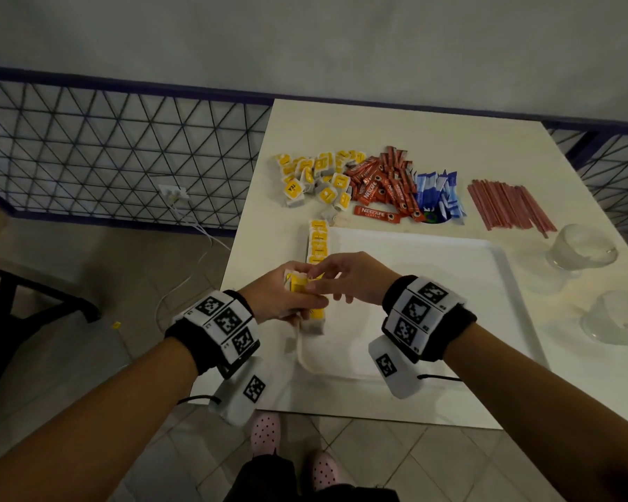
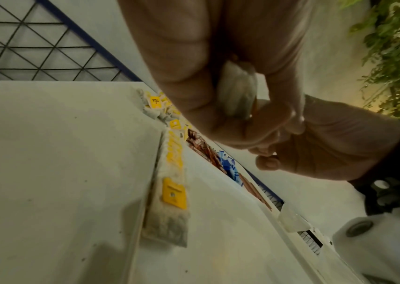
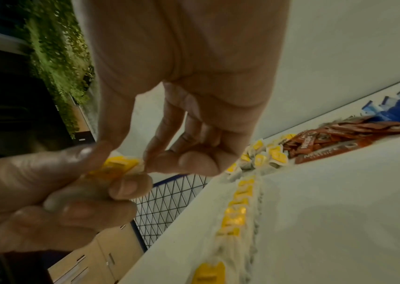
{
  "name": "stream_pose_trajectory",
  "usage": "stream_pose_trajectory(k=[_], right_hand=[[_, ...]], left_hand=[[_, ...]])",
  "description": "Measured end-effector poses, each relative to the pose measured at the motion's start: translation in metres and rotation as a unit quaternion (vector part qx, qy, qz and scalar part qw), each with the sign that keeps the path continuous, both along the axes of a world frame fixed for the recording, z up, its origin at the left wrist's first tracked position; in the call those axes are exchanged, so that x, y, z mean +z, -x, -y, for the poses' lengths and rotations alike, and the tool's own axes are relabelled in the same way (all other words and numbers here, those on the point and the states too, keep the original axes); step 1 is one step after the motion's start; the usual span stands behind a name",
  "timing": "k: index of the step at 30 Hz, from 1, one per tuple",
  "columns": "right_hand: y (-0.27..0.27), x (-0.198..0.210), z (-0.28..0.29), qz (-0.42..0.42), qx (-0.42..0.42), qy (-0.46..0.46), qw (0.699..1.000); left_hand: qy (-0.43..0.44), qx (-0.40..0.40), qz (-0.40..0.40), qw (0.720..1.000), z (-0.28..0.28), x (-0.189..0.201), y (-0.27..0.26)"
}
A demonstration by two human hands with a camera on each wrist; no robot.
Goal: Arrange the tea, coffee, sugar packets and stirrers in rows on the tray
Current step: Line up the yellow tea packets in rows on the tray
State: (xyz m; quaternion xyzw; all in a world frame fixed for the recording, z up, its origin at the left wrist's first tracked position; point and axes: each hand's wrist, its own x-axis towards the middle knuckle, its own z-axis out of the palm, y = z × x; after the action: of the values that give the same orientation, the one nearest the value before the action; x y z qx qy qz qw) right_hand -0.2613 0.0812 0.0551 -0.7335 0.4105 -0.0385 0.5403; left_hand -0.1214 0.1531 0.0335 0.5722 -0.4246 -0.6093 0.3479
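My left hand (image 1: 292,297) grips a small bundle of tea bags (image 1: 301,284) with yellow tags, just above the left edge of the white tray (image 1: 432,284). My right hand (image 1: 329,280) meets it from the right, and its thumb and forefinger pinch the top tea bag (image 3: 118,167) of the bundle. A row of tea bags (image 1: 318,244) lies along the tray's left side, with one more below my hands. Behind the tray are loose tea bags (image 1: 316,179), red coffee sticks (image 1: 385,186), blue sugar packets (image 1: 437,195) and red stirrers (image 1: 508,208). The left wrist view shows the bundle (image 2: 237,92) inside curled fingers.
Two clear glasses (image 1: 580,248) (image 1: 617,317) stand on the white table (image 1: 341,128) to the right of the tray. A dark mesh fence (image 1: 124,139) runs behind and left of the table. Most of the tray's surface is bare white.
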Motion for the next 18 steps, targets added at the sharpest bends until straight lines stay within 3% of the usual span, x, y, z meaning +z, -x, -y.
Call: stream_pose_trajectory(k=[9,13,18], right_hand=[[0.002,0.008,-0.001,0.021,-0.021,0.053,0.998],[0.007,0.007,-0.002,0.054,-0.033,0.020,0.998],[0.012,0.002,-0.002,0.065,-0.051,0.003,0.997]], left_hand=[[-0.006,0.039,-0.067,0.997,-0.001,0.012,0.014],[-0.072,0.104,-0.120,0.985,-0.004,0.013,0.015],[-0.077,0.157,-0.133,0.975,-0.011,0.008,0.017]])
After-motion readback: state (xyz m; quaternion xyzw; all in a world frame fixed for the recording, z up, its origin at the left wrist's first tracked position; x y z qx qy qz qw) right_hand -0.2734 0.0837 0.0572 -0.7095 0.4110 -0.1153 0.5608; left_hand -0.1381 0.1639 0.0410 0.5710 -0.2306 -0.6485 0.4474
